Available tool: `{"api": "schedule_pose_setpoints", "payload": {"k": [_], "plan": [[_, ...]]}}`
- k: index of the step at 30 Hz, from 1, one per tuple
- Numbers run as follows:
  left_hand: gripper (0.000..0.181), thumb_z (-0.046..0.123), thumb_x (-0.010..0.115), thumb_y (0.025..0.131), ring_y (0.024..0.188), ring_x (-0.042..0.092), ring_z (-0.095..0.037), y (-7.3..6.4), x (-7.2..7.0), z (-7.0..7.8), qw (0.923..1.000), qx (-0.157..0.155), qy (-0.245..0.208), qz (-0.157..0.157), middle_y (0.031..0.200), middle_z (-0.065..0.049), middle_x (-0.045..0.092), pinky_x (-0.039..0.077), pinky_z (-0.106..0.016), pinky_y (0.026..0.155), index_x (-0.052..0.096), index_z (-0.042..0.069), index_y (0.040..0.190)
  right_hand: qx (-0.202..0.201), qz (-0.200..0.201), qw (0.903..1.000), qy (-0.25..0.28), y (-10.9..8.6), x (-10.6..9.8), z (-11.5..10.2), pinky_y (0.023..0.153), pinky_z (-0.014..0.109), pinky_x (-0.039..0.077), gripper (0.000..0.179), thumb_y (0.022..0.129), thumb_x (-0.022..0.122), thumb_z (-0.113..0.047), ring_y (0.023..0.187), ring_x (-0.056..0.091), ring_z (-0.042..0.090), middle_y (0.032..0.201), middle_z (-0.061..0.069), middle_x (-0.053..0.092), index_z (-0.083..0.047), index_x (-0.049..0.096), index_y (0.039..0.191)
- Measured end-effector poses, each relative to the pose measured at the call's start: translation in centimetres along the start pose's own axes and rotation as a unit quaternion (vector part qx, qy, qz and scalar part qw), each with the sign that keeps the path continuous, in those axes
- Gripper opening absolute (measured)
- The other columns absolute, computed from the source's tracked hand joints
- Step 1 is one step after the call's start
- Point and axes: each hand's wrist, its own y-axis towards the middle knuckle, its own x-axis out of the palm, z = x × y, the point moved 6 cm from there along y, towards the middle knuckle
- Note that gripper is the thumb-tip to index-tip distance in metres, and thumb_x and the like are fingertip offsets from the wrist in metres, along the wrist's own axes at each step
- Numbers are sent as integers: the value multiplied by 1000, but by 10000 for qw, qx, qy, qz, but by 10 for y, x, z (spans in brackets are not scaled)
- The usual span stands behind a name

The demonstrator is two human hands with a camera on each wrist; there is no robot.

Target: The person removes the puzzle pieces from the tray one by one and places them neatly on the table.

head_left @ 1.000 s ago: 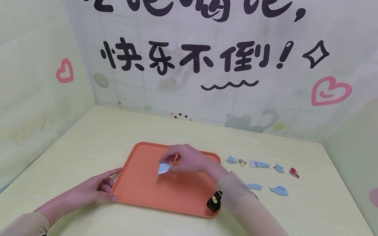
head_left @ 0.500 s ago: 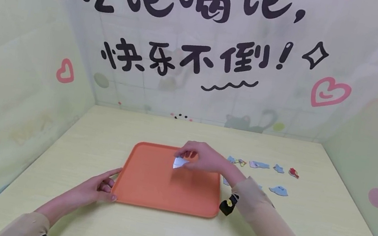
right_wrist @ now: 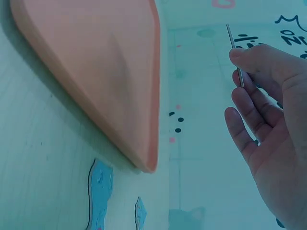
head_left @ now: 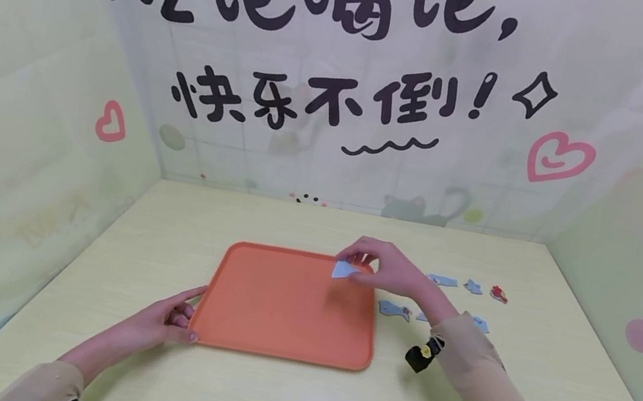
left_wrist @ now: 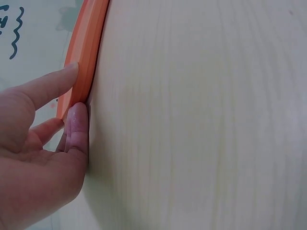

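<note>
My right hand (head_left: pixel 388 267) pinches a light-blue flat puzzle piece (head_left: pixel 343 269) between thumb and fingertips, over the far right corner of the orange tray (head_left: pixel 285 307). In the right wrist view that piece (right_wrist: pixel 231 36) shows edge-on as a thin strip, the other fingers loosely bent below it. My left hand (head_left: pixel 167 316) grips the tray by its near left corner. In the left wrist view, the thumb (left_wrist: pixel 62 81) lies on the tray's outer wall and bent fingers (left_wrist: pixel 78 124) touch its end, close over the table.
Right of the tray lie several puzzle pieces, among them a blue one (head_left: pixel 394 309), a long pale one (head_left: pixel 443 281), a small blue one (head_left: pixel 473 287) and a red one (head_left: pixel 499 294). My right forearm (head_left: pixel 493 389) partly covers the row. A printed fabric wall (head_left: pixel 277 158) closes the back.
My right hand has moved right and slightly away from me with the puzzle piece, from over the tray's middle to its far right corner. The left hand and tray have stayed put.
</note>
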Motion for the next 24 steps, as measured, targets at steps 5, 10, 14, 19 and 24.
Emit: {"api": "schedule_pose_setpoints", "payload": {"k": [5,10,14,19,24], "plan": [[94,14,78,83,88,49,-9,0,0,0,10000,-2,20,11,111,-14,48,43,-20,73,21,2,156,-2,226,9997,-4,-18,-15,10,88,46,52,32,88,73,-15,95,59,15,106,-3,67,-14,70,120],[94,13,79,83,89,48,-10,0,1,-1,10000,-93,-3,22,112,-13,48,43,-20,74,21,3,157,184,447,9988,-96,-40,-29,19,86,39,53,33,87,75,-14,95,59,13,106,-2,67,-11,69,120],[94,12,78,83,88,48,-10,-1,2,1,10000,-47,14,38,111,-14,48,42,-20,74,22,1,156,289,663,9972,-208,-63,-42,28,85,40,53,34,87,75,-14,94,59,13,105,-1,67,-11,69,120],[93,13,78,83,88,48,-10,0,1,3,10000,-42,12,30,111,-14,48,42,-20,74,22,2,156,501,946,9931,-486,-94,-62,45,86,35,53,34,88,75,-15,95,58,12,108,0,67,-12,68,121],[94,13,79,82,88,48,-10,0,0,2,10000,-69,51,43,110,-13,48,42,-20,73,22,1,156,591,1238,9876,-763,-123,-82,58,82,23,52,35,86,75,-7,93,58,6,110,3,67,-8,67,121]]}}
